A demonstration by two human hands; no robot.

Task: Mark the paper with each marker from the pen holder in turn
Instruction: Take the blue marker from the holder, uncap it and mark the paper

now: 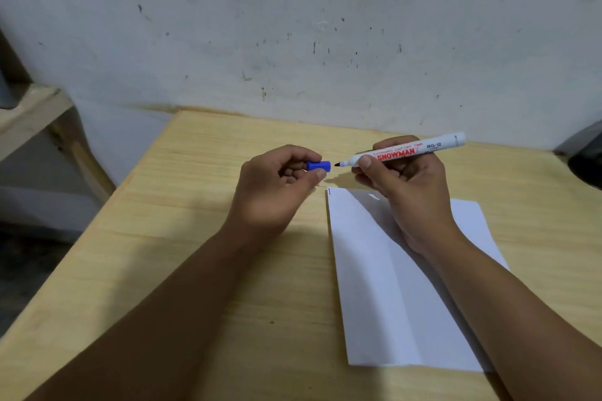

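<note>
The cap (318, 166) is pinched in the left hand (277, 185), the marker (404, 150) gripped in the right hand (400, 192); capping or marking the paper (374, 286) cannot be told apart; the tip must be aligned next.

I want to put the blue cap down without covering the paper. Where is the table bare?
The table is bare left of the paper, from the left hand out to the left edge, and along the far strip below the wall. Crowded: the paper's top, under the right hand holding the marker.
</note>
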